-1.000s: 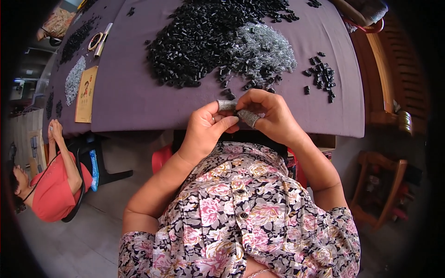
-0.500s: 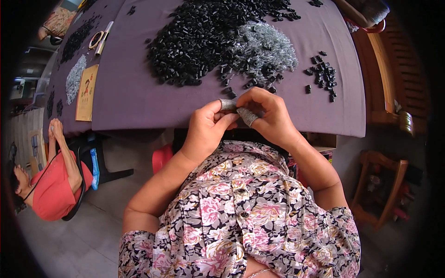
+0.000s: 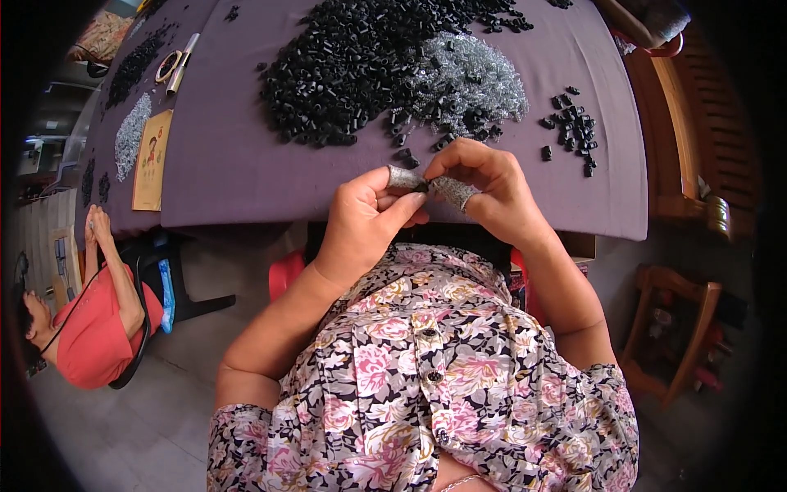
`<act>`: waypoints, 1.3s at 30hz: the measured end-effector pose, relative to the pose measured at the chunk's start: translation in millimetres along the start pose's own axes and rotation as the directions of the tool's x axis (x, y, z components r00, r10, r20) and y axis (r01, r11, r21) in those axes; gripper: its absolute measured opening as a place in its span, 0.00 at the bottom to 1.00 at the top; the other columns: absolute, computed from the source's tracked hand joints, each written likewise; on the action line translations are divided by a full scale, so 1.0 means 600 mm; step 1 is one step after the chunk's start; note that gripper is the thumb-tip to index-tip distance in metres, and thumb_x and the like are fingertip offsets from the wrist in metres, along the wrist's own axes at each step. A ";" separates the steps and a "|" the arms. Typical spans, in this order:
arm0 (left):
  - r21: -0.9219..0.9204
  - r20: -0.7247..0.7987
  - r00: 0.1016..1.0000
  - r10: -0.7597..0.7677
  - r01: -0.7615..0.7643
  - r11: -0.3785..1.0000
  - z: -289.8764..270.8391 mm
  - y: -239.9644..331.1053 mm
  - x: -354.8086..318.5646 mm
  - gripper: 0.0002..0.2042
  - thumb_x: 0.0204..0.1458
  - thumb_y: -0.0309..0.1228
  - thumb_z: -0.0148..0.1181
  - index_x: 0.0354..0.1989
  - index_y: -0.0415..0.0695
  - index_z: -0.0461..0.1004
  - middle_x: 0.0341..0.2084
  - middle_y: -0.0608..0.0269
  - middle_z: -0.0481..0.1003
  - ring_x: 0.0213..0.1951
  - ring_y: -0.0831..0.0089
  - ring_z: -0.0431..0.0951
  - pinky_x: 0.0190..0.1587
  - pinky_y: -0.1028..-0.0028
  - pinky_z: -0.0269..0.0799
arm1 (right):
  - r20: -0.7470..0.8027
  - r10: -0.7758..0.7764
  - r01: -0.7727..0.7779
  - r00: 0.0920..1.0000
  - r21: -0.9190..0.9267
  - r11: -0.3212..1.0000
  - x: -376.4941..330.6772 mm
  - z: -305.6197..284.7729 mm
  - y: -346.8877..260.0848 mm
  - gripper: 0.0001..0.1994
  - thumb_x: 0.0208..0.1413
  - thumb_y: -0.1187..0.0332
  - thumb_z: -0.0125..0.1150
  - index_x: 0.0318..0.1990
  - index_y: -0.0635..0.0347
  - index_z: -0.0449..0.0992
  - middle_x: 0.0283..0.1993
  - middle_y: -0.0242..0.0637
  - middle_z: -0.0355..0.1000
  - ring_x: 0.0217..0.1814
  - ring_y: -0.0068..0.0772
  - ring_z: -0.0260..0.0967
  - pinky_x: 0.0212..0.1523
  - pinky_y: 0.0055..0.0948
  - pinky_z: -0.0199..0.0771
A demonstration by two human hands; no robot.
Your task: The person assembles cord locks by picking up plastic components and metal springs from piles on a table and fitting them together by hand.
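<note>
My left hand (image 3: 365,221) and right hand (image 3: 492,193) pinch one small black piece (image 3: 421,187) between taped fingertips. Assembly step, I reckon. Next needs a firm, aligned push.

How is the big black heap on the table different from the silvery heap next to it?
The black heap is made of chunky, matt, tube-like bits, while the silvery heap is made of finer, shiny, wiry bits that I cannot make out singly. The black heap is clearly larger and spreads further to the left; the silvery heap is smaller and lies on its right side. Both rest loose on the purple tablecloth, touching each other, just beyond the person's hands.
</note>
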State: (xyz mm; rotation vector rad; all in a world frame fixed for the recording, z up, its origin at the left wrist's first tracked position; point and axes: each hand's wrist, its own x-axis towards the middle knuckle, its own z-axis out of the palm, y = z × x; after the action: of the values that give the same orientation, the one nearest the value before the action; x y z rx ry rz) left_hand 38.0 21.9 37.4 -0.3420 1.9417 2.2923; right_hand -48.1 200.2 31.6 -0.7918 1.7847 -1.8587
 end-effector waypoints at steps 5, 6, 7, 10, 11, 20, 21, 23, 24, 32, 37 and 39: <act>0.026 0.027 1.000 0.004 -0.005 1.000 -0.001 -0.002 -0.003 0.05 0.57 0.20 0.59 0.40 0.34 0.76 0.31 0.65 0.79 0.31 0.81 0.79 0.34 0.81 0.76 | 0.018 0.079 -0.079 0.997 -0.005 0.997 -0.002 0.000 -0.006 0.09 0.51 0.83 0.59 0.40 0.68 0.76 0.35 0.32 0.75 0.41 0.19 0.73 0.43 0.22 0.74; 0.046 0.036 0.999 0.007 -0.008 0.999 -0.002 -0.002 -0.003 0.05 0.57 0.20 0.59 0.40 0.34 0.76 0.31 0.65 0.79 0.31 0.81 0.79 0.34 0.81 0.76 | 0.030 0.105 -0.105 0.994 -0.030 0.994 -0.004 -0.001 -0.008 0.10 0.49 0.84 0.61 0.41 0.67 0.76 0.38 0.31 0.74 0.42 0.19 0.72 0.46 0.22 0.73; 0.045 0.036 0.999 0.007 -0.009 0.999 -0.001 -0.002 -0.004 0.05 0.57 0.20 0.59 0.40 0.34 0.76 0.31 0.65 0.79 0.31 0.81 0.79 0.34 0.81 0.76 | 0.041 0.132 -0.130 0.990 -0.056 0.990 -0.006 -0.002 -0.010 0.12 0.48 0.85 0.62 0.41 0.66 0.75 0.41 0.29 0.73 0.44 0.19 0.72 0.48 0.22 0.72; 0.032 0.009 1.000 -0.010 0.010 0.999 0.000 -0.002 -0.007 0.05 0.57 0.20 0.60 0.40 0.34 0.76 0.31 0.65 0.80 0.30 0.81 0.79 0.33 0.81 0.76 | 0.048 0.050 -0.037 0.998 -0.241 0.970 -0.004 0.000 -0.015 0.10 0.47 0.85 0.62 0.39 0.67 0.76 0.39 0.30 0.73 0.43 0.21 0.72 0.46 0.22 0.72; 0.029 0.007 1.000 -0.014 0.013 0.999 -0.002 -0.004 -0.007 0.05 0.57 0.20 0.60 0.41 0.34 0.76 0.31 0.65 0.80 0.30 0.81 0.79 0.33 0.82 0.76 | 0.049 0.050 -0.037 0.998 -0.241 0.970 -0.003 0.000 -0.019 0.10 0.47 0.85 0.62 0.39 0.67 0.76 0.39 0.30 0.73 0.43 0.21 0.72 0.46 0.22 0.72; 0.027 0.043 0.999 -0.017 0.016 1.000 -0.008 -0.001 -0.002 0.05 0.56 0.19 0.60 0.41 0.35 0.76 0.31 0.65 0.80 0.30 0.81 0.79 0.34 0.81 0.76 | 0.061 0.011 0.006 0.998 -0.262 0.965 -0.003 -0.008 -0.020 0.10 0.46 0.84 0.63 0.38 0.67 0.77 0.39 0.31 0.73 0.44 0.22 0.73 0.44 0.22 0.72; 0.016 0.037 0.999 -0.012 0.011 1.000 -0.007 -0.001 -0.002 0.06 0.56 0.19 0.60 0.41 0.34 0.76 0.31 0.65 0.80 0.30 0.81 0.79 0.34 0.81 0.76 | 0.068 0.036 -0.019 0.997 -0.235 0.972 -0.003 -0.008 -0.021 0.10 0.46 0.83 0.64 0.38 0.67 0.77 0.39 0.31 0.73 0.44 0.21 0.73 0.44 0.22 0.72; 0.023 0.035 0.999 0.002 -0.003 1.000 -0.005 -0.003 -0.002 0.06 0.56 0.19 0.60 0.41 0.34 0.76 0.31 0.65 0.80 0.31 0.81 0.79 0.34 0.81 0.76 | 0.076 0.062 -0.045 0.995 -0.208 0.977 -0.004 -0.007 -0.026 0.10 0.47 0.83 0.64 0.38 0.67 0.77 0.38 0.31 0.73 0.43 0.20 0.73 0.44 0.22 0.73; 0.030 0.033 0.999 0.017 -0.018 0.999 -0.003 -0.004 -0.002 0.06 0.56 0.19 0.60 0.41 0.34 0.76 0.31 0.65 0.80 0.31 0.81 0.79 0.35 0.81 0.76 | 0.065 0.084 -0.069 0.994 -0.206 0.976 -0.004 -0.004 -0.031 0.09 0.47 0.82 0.64 0.38 0.67 0.77 0.38 0.30 0.73 0.43 0.20 0.73 0.44 0.22 0.73; -0.004 0.036 0.999 0.003 -0.002 1.000 -0.001 -0.007 -0.002 0.06 0.56 0.18 0.60 0.42 0.34 0.76 0.32 0.65 0.80 0.32 0.81 0.79 0.35 0.81 0.76 | 0.057 0.069 -0.054 0.996 -0.240 0.969 -0.006 -0.007 -0.024 0.08 0.47 0.82 0.65 0.37 0.67 0.76 0.36 0.30 0.73 0.39 0.19 0.73 0.41 0.22 0.73; 0.021 0.042 0.999 0.004 -0.005 1.000 0.001 -0.009 -0.001 0.06 0.56 0.18 0.59 0.41 0.34 0.76 0.32 0.65 0.80 0.31 0.82 0.79 0.35 0.81 0.76 | 0.015 -0.013 0.018 1.000 -0.355 0.935 -0.010 0.004 -0.027 0.09 0.45 0.83 0.63 0.37 0.66 0.77 0.36 0.34 0.74 0.37 0.25 0.74 0.39 0.23 0.74; 0.004 0.047 0.999 -0.018 0.017 1.000 0.003 -0.011 0.003 0.05 0.57 0.19 0.59 0.41 0.34 0.76 0.31 0.65 0.79 0.31 0.82 0.78 0.35 0.81 0.76 | -0.006 -0.031 0.026 0.999 -0.382 0.924 -0.013 0.010 -0.029 0.10 0.45 0.83 0.64 0.37 0.67 0.77 0.35 0.38 0.73 0.36 0.30 0.75 0.37 0.27 0.74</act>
State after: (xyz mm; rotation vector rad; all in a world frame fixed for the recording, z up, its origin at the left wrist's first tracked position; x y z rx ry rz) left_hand 37.5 24.8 30.6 -0.3003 1.9129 2.2644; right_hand -37.2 202.2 48.1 -0.9477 2.1906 -1.5501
